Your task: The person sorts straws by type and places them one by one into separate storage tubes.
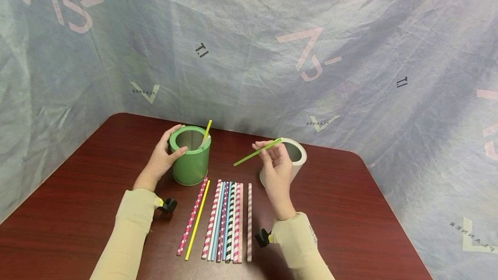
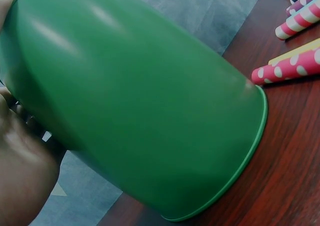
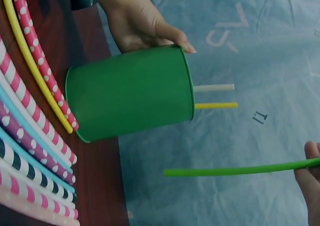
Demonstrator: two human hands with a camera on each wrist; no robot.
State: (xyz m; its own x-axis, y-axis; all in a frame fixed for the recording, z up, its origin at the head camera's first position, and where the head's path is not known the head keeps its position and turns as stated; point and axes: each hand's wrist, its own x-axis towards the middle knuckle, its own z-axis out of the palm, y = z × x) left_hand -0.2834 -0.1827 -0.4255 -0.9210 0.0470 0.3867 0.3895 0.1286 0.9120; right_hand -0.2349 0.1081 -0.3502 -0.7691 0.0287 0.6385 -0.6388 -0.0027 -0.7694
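My left hand (image 1: 157, 163) grips a green can (image 1: 189, 168) by its upper side, the thumb lying at the rim. The can stands upright on the table. A yellow straw (image 1: 208, 128) pokes out of it, and the right wrist view also shows a white straw (image 3: 215, 87) there. My right hand (image 1: 278, 174) pinches a green straw (image 1: 250, 156) near one end, tilted in the air to the right of the green can. Just behind that hand is a white can (image 1: 298, 159), partly hidden by it.
Between my forearms lies a row of straws: a pink dotted straw (image 1: 192, 219), a yellow one beside it, several striped, dotted and plain ones, and a pale pink striped straw (image 1: 249, 224) set apart at the right. A grey printed cloth (image 1: 241, 55) hangs behind the dark red table (image 1: 342, 211).
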